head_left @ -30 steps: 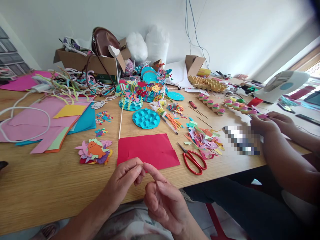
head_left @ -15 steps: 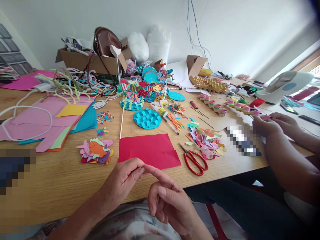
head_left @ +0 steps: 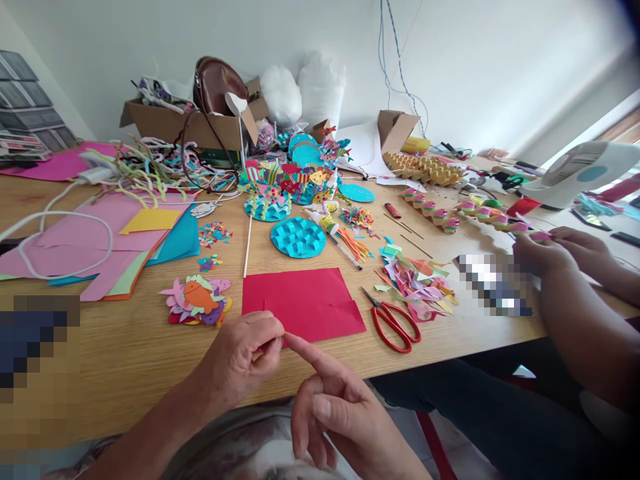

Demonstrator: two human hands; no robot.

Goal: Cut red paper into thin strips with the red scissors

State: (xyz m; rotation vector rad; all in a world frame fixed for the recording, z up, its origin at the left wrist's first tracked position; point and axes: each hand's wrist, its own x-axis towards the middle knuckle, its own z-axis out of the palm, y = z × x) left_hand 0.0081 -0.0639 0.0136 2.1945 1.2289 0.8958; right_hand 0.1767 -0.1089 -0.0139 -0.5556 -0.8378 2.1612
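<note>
My left hand [head_left: 250,350] is closed in a pinch in front of the red paper. Whatever its fingertips hold, if anything, is too small or hidden to make out. The extended index finger of my right hand [head_left: 343,403] touches those fingertips; its other fingers curl loosely, with nothing visible in them. Just beyond my hands lie red paper sheets [head_left: 305,293], the front one overlapping the other. Red-handled scissors [head_left: 395,323] rest to the right, half open. On the left is a pile of paper fish [head_left: 197,300], an orange one on top.
A blue disc with paper loops [head_left: 297,237] lies beyond the red paper, near decorated fish models [head_left: 287,183]. Paper scraps [head_left: 417,283] lie right, coloured sheets [head_left: 115,247] left. At far right, another person's hands [head_left: 550,253] hold a pink-and-green paper strip [head_left: 493,217].
The view has shifted slightly, so the table items appear a little further right. My left fingers have curled in more, while my right index finger still meets them.
</note>
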